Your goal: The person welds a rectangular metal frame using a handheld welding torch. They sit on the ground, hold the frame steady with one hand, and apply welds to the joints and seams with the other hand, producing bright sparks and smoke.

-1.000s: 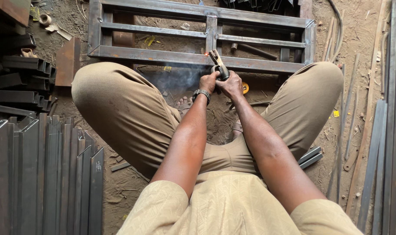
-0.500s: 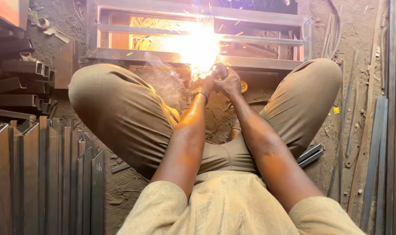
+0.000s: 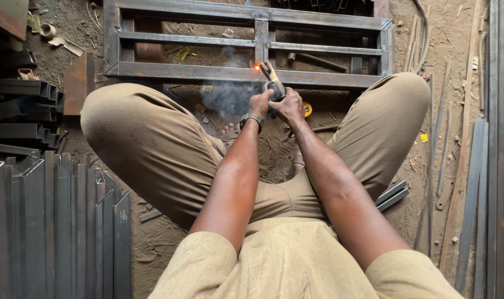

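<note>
Both our hands, left hand and right hand, are closed around the electrode holder, out between our knees at the near rail of the steel frame. One orange spot glows where rail meets the middle upright, with smoke beside it, so we judge that joint tacked and hot. Whether the other frame joints carry welds, we can't tell. Cut steel sections stand at our left.
</note>
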